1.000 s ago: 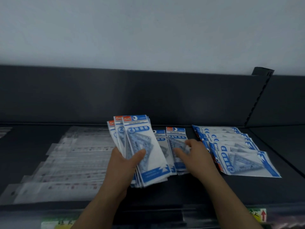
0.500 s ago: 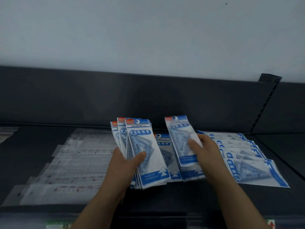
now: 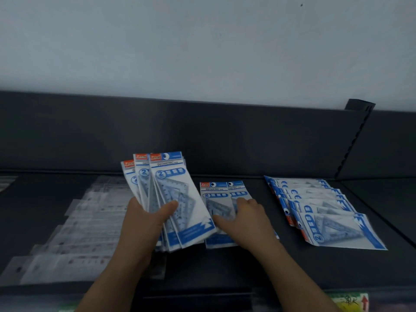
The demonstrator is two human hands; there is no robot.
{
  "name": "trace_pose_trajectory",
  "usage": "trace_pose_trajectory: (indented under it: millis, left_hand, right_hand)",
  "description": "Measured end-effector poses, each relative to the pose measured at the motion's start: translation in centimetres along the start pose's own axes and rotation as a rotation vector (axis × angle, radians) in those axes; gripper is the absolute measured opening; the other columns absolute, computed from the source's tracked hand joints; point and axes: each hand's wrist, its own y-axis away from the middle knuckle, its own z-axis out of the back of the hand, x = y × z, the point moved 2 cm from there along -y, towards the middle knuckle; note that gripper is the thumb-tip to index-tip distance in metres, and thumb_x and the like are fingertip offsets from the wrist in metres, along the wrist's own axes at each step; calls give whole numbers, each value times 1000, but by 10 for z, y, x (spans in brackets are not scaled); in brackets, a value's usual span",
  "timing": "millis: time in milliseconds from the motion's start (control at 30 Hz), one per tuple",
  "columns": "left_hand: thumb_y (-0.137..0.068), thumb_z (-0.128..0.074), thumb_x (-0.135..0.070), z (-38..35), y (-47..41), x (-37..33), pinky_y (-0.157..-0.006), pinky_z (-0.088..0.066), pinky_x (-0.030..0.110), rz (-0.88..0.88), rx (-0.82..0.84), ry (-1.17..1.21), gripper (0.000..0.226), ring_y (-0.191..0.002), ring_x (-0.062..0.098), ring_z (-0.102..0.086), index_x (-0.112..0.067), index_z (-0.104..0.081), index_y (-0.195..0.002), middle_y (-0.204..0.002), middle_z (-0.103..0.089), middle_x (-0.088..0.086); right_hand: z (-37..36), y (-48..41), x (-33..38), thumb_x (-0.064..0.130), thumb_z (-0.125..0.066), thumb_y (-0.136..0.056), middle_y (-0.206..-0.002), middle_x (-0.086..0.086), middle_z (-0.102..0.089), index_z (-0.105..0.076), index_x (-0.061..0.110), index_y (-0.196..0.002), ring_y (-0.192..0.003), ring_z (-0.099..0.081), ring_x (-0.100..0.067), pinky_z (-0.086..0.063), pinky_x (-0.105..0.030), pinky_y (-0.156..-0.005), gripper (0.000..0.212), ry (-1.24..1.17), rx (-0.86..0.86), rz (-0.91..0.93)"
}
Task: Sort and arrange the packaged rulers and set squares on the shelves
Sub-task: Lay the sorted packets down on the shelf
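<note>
Now | left grip (image 3: 144,224) clutches fanned set-square packs (image 3: 177,192) | right grip (image 3: 247,219) flat, half-hiding shelf packs (image 3: 216,197) | rulers (image 3: 85,233) blurred

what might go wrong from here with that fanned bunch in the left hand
1. The left hand holds the fanned set square packs by their lower half, thumb across the front; the slick packs may slip from that grip.
2. The right hand presses on the middle packs; a push could skew them on the shelf.
3. The sideways row faces another way, so orientations may end up mixed.
</note>
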Motion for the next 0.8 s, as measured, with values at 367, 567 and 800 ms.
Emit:
trace_pose_trajectory:
  millis: [367,567,800]
  left_hand:
    - [-78,-76,-13,24,8,0,-51,-57,32,22,-4,-5,44,-78,23,-74,-12,-55,-116,-100,-72,10]
    - [-78,-77,-13,23,9,-1,-60,-59,39,24,-5,-2,45,-83,25,-72,-15,-52,-116,-101,-71,8]
    - [-80,-74,-18,-11,18,2,-72,-60,38,13,121,67,36,-89,23,-73,-16,-63,-114,-102,-74,7]
  right_hand:
    - [2,-9,5,49,-81,-64,-103,3,-57,-46,18,-112,-89,-55,-16,-43,-28,-62,67,-118,123,-51]
    - [12,-9,3,23,-60,-92,-90,1,-64,-49,23,-121,-79,-64,-14,-54,-33,-67,30,-691,-48,33]
    - [13,16,34,9,-60,-92,-76,-7,-65,-54,17,-112,-60,-62,-10,-50,-24,-55,22,-1078,73,168]
